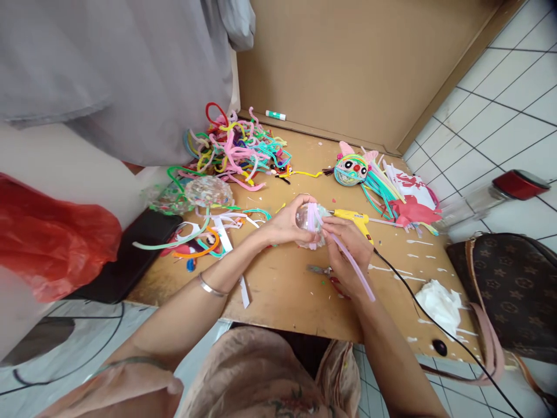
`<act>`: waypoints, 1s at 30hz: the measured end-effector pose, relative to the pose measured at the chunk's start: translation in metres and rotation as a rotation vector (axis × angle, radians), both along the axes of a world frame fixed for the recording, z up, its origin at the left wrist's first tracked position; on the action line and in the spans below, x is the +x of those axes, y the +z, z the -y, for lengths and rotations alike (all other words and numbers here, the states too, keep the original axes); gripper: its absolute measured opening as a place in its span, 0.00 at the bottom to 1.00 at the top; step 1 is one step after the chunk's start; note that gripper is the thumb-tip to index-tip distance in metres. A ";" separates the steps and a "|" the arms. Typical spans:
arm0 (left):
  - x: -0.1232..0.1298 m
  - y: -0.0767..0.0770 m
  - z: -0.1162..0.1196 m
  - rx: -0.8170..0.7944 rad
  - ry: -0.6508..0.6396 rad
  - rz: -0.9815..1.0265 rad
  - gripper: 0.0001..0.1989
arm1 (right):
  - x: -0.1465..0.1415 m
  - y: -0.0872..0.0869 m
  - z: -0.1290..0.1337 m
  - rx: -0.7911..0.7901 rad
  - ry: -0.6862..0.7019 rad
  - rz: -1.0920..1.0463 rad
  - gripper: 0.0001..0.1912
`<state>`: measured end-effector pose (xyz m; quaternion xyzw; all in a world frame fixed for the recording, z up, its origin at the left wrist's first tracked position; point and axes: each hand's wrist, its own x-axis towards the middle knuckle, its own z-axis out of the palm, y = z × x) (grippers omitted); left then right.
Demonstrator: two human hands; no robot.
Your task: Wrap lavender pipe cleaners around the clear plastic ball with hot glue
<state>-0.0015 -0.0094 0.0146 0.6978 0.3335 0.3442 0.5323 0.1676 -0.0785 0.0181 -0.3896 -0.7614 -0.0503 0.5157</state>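
My left hand (289,223) is wrapped around the left side of a clear plastic ball (305,217) above the middle of the table. Lilac pipe cleaners (312,223) run across the ball's surface. On the other side, my right hand (348,247) pinches a lilac pipe cleaner (357,276) against the ball, and its free end trails down over my wrist. Just behind my right hand lies a yellow glue gun (352,218), partly covered by the fingers. Red-handled pliers (322,269) rest on the table beneath that hand, their handles partly hidden.
A tangled heap of coloured pipe cleaners (239,148) lies at the back left. A decorated ball with eyes (350,169) stands at the back right. A black cord (404,278) crosses the right side, near a crumpled tissue (439,305) and a brown bag (505,290).
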 end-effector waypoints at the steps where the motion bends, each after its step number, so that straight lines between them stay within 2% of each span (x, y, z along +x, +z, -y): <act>1: 0.000 0.000 0.000 0.002 0.000 -0.002 0.36 | 0.000 0.000 0.000 0.000 0.001 -0.002 0.09; 14: 0.000 -0.003 -0.001 0.018 0.004 -0.019 0.35 | -0.004 0.001 -0.001 0.075 0.008 0.011 0.07; 30: 0.000 0.000 0.000 0.003 -0.007 -0.018 0.35 | -0.004 -0.001 -0.001 0.082 0.011 0.056 0.07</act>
